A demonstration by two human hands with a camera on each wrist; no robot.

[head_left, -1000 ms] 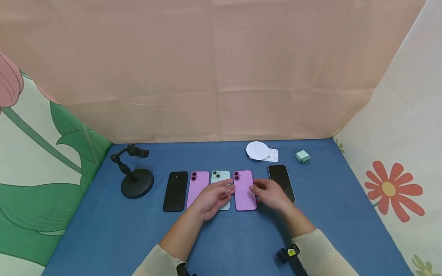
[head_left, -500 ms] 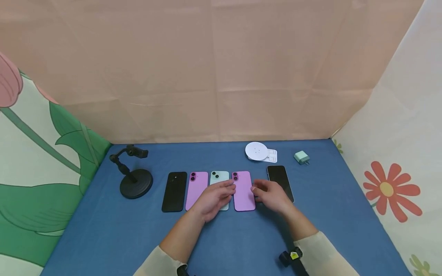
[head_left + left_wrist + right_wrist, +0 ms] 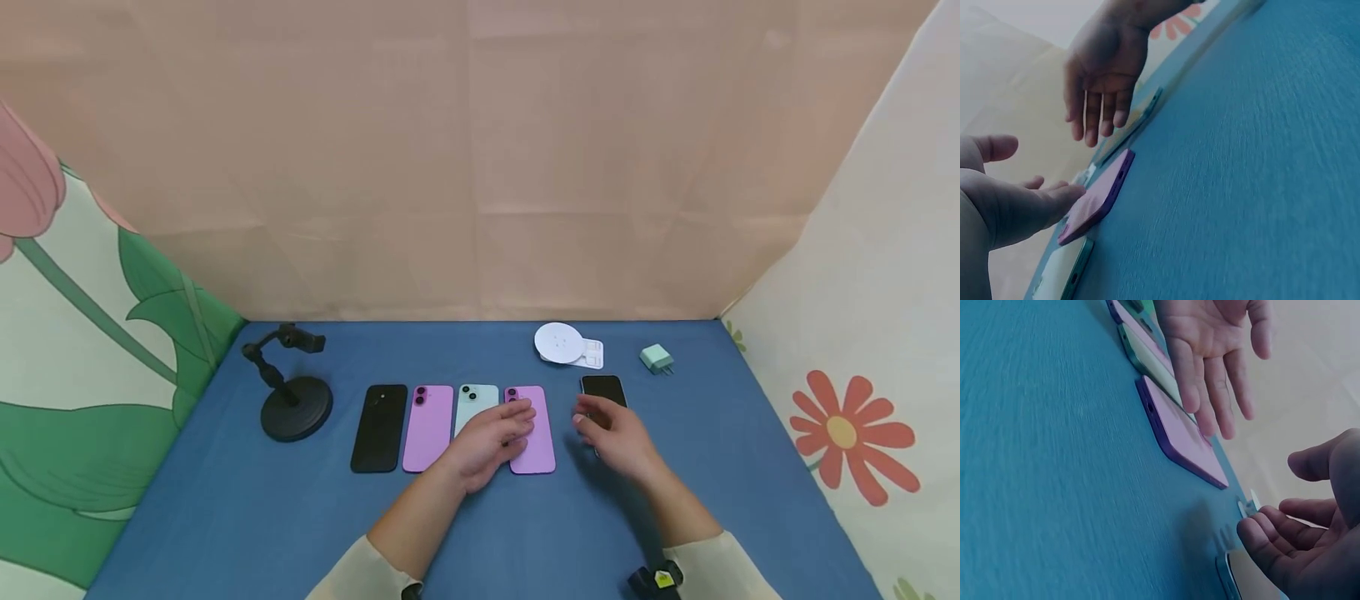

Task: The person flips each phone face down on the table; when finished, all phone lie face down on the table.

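Several phones lie in a row on the blue cloth. My left hand [image 3: 495,442] is over the right-hand purple phone [image 3: 540,450], fingers extended and holding nothing; it hides part of this phone and of the mint phone [image 3: 472,400]. To the left are another purple phone [image 3: 429,429] and a black phone [image 3: 379,429]. My right hand [image 3: 617,437], fingers relaxed and grasping nothing, covers the lower part of a dark-screened phone [image 3: 602,387]. In the right wrist view, a gap separates its fingertips [image 3: 1254,531] from the purple phone [image 3: 1185,440].
At the left of the table stands a black stand [image 3: 296,408] with a jointed arm. Behind the phones lie a round white charging pad [image 3: 558,342] with a flat white piece beside it, and a small mint plug adapter [image 3: 656,358]. A beige cloth wall [image 3: 472,167] closes off the back.
My right hand has come away from the right-hand purple phone and shifted right over the dark-screened one. My left hand has moved right, from the mint phone onto the space over the purple one.
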